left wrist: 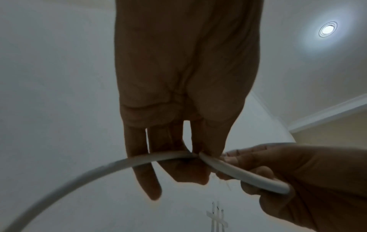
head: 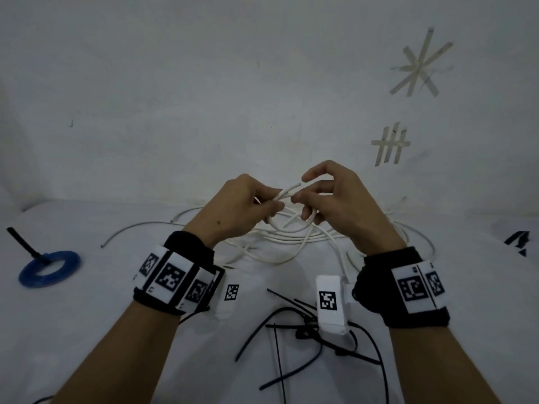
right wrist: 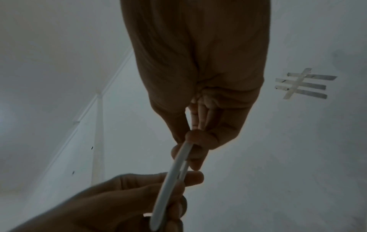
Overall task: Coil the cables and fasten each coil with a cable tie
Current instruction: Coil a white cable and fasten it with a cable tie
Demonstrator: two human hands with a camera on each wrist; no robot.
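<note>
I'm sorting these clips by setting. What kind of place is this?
Probably a plain indoor room set up for recording: a white-covered table against a bare white wall marked with tape strips, and a recessed ceiling light. No workshop fittings show.

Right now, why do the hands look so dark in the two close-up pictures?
Left wrist view: the left hand is backlit by a glaring ceiling lamp, so it is nearly a silhouette. Right wrist view: the right hand is dim against a pale wall, and the white cable blurs. Head view: evenly lit, but edges bend.
</note>
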